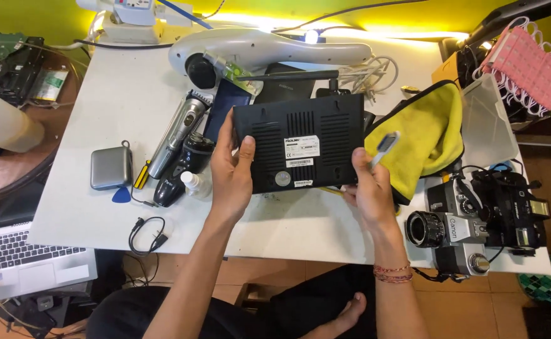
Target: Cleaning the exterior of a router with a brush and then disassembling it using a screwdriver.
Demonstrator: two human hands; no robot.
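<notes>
A black router (300,143) is held bottom side up over the white table (100,207), its vents and white labels facing me. My left hand (230,169) grips its left edge, thumb on the underside. My right hand (369,188) holds its right edge and also pinches a small grey brush-like tool (383,145) that sticks up past the router. The router's antenna (288,76) lies along its far side.
A yellow cloth (429,135) lies right of the router, cameras (470,226) at the right edge. Shavers (184,147), a small white bottle (194,182), a grey case (110,167) and a cable (149,233) sit left. A white handheld appliance (256,50) lies behind; a laptop (31,260) sits lower left.
</notes>
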